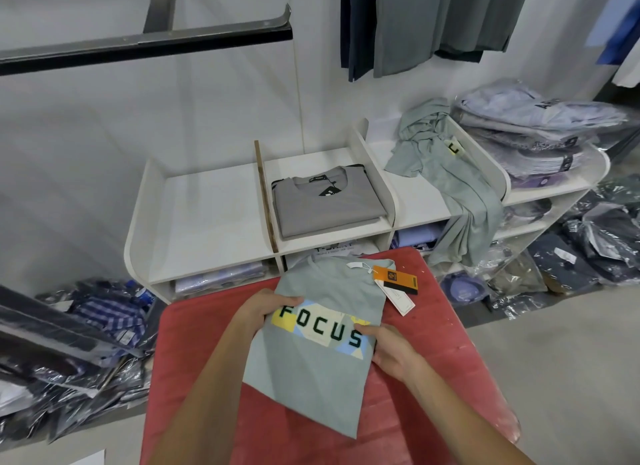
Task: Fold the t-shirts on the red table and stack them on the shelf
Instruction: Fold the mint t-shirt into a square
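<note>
A pale green t-shirt (311, 378) printed "FOCUS" lies on the red table (194, 360), folded into a long narrow panel with its collar toward the shelf. My left hand (259, 308) grips its left edge at the print, thumb on top. My right hand (391, 350) grips the right edge at the same height. An orange and white tag (396, 281) lies by the collar. On the white shelf (207, 222) a folded grey t-shirt (325, 204) sits in the middle compartment. An unfolded pale green t-shirt (446, 180) hangs over the compartment to its right.
Bagged shirts (530, 132) are stacked at the shelf's right end, with more in the lower compartments. Packaged clothes cover the floor at left (86, 343) and right (588, 249). Dark garments (433, 21) hang above. A black rail (145, 45) crosses the upper left.
</note>
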